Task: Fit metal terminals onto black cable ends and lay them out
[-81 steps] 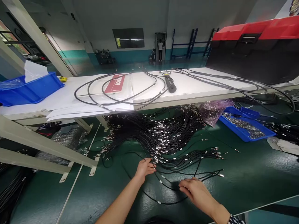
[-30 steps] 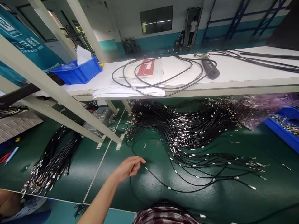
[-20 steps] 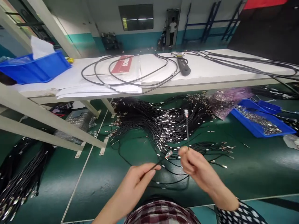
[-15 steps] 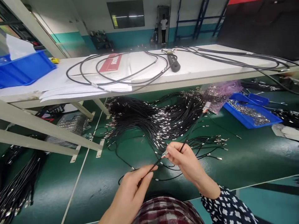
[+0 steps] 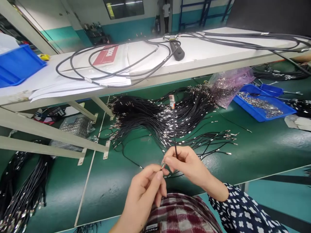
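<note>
Between my hands is a black cable [image 5: 174,129]; one end with a metal connector rises above my right hand. My left hand [image 5: 148,184] pinches the cable close behind its other metal connector [image 5: 163,165]. My right hand [image 5: 183,160] is closed, its fingertips at that same connector, with the upright length of cable gripped in its fingers. The exact fingertip contact is too small to make out. Just beyond my hands, a large bundle of black cables [image 5: 143,111] with silver ends is spread over the green work table [image 5: 116,184].
A white shelf [image 5: 150,72] crosses above the table, carrying coiled cables, papers and a black-handled tool [image 5: 178,51]. At right are a blue tray [image 5: 269,108] of small metal parts and a pinkish plastic bag [image 5: 230,84]. More cables [image 5: 26,191] lie at left.
My left hand has moved up along the cable to the connector, and the hands are now together. The cable's free end has swung left and stands more upright. The camera view has shifted slightly.
</note>
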